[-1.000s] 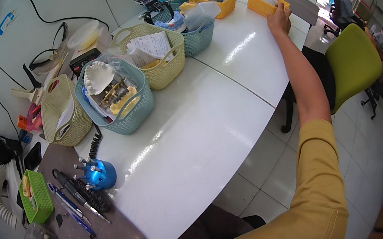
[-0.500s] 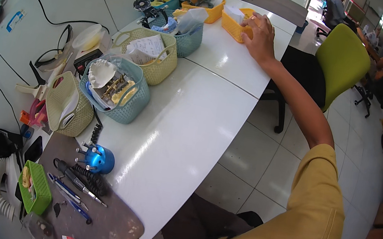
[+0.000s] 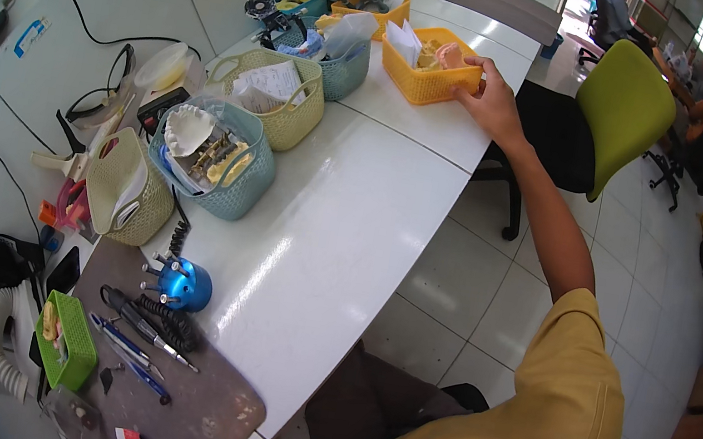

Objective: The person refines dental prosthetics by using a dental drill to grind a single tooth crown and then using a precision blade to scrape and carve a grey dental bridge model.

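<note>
My right hand (image 3: 488,101) reaches far over the white table and pinches the right rim of a yellow plastic basket (image 3: 420,85). Inside this basket lie folded white paper (image 3: 404,41), a pink dental model (image 3: 448,56) and yellowish plaster pieces beside it. The basket stands on the tabletop, or just above it; I cannot tell which. Close behind are a second yellow basket (image 3: 395,17) and a teal basket (image 3: 345,71) with a clear plastic bag in it. My left hand is out of the picture.
A blue basket (image 3: 248,189) with dental casts and beige baskets (image 3: 292,127) line the wall side. Nearer are a blue round bur holder (image 3: 186,285), a handpiece (image 3: 152,337) and a green basket (image 3: 77,357). A green-backed chair (image 3: 630,117) stands right of the table; people sit beyond.
The yellow basket has come nearer and slightly left, with my right hand on its rim. The hand has shifted from over its top to its right side, uncovering the contents.
</note>
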Action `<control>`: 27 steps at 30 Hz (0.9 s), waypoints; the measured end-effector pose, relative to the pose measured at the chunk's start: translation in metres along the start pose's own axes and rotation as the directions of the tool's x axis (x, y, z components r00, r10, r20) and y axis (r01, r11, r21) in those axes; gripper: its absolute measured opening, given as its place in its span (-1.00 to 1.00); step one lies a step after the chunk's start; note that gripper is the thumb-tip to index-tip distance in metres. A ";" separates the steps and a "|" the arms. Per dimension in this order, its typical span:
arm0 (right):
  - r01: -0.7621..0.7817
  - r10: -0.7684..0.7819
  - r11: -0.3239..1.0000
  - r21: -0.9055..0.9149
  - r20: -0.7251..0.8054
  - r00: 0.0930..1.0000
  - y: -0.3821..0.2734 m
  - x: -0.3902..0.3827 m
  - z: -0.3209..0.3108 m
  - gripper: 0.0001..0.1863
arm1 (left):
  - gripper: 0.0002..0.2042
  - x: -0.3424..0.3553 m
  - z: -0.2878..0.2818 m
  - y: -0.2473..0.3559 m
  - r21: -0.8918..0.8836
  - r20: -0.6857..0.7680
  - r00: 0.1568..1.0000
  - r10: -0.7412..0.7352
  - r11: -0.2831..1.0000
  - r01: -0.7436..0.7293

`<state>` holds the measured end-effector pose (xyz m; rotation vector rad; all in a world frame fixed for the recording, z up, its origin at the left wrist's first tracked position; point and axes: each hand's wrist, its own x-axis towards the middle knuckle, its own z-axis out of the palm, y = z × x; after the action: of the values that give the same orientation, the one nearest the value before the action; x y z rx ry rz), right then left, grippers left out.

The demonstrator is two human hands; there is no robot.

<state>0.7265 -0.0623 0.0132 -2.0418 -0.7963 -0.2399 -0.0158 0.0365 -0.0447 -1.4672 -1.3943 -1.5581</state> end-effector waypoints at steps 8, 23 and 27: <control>0.186 -0.213 0.965 0.187 0.136 0.968 0.029 0.056 0.012 -0.37 | -0.38 -0.013 -0.012 -0.037 -0.194 -0.020 1.000 -0.007 0.981 0.003; 0.849 -0.899 0.384 0.364 -0.064 0.434 -0.302 -0.083 0.084 -0.82 | -0.39 -0.013 -0.006 -0.004 -0.124 0.079 0.984 -0.160 0.978 0.169; 0.809 -0.955 0.289 0.512 0.216 0.204 -0.385 -0.139 0.130 -0.80 | -0.47 -0.018 -0.008 -0.009 -0.154 0.035 0.986 -0.164 0.974 0.167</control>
<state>0.3628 0.1294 0.1388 -1.0547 -2.2303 -0.2101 -0.0229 0.0271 -0.0635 -1.4945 -1.4677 -1.7956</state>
